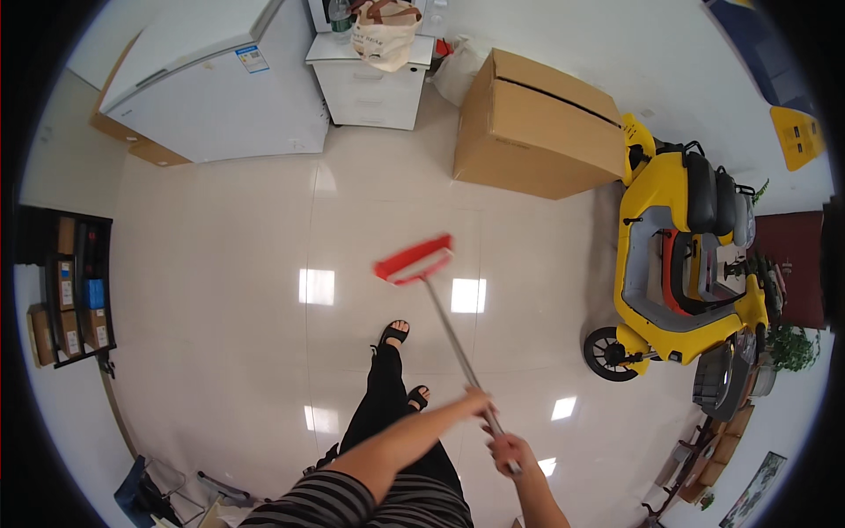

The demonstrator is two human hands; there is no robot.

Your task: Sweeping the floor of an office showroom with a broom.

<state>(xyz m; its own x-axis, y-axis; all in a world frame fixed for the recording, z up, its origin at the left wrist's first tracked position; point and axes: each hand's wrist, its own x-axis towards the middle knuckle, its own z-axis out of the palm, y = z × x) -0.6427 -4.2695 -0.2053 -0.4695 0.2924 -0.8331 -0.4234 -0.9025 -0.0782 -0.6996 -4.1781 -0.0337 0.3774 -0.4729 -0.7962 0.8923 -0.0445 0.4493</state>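
Both hands are clamped on the metal handle (453, 339) of a push broom, one above the other. The left hand (476, 404) grips higher along the shaft, with its forearm reaching across from a striped sleeve, and the right hand (508, 451) closes on the near end of the pole, close to the body. That stacked grip lets the lower hand steer while the upper one bears down, so the long shaft runs out at a slant and the red broom head (414, 260) lies well ahead on the floor, turned a little askew.

Between the hands and the broom head stand the person's own legs in black trousers, with a sandalled foot (393, 334) stepped forward just left of the shaft and the other foot behind it. The glossy pale tile floor (220, 290) throws back bright squares of ceiling light around the broom.

Further out, a large cardboard box (532, 128) sits on the floor beyond the broom head, and a yellow scooter (669, 273) is parked to the right, with more scooters behind it. A white chest freezer (211, 84) and a white drawer cabinet (370, 84) carrying a cloth bag (385, 35) stand along the far wall. A dark shelf of small boxes (70, 290) lines the left edge.
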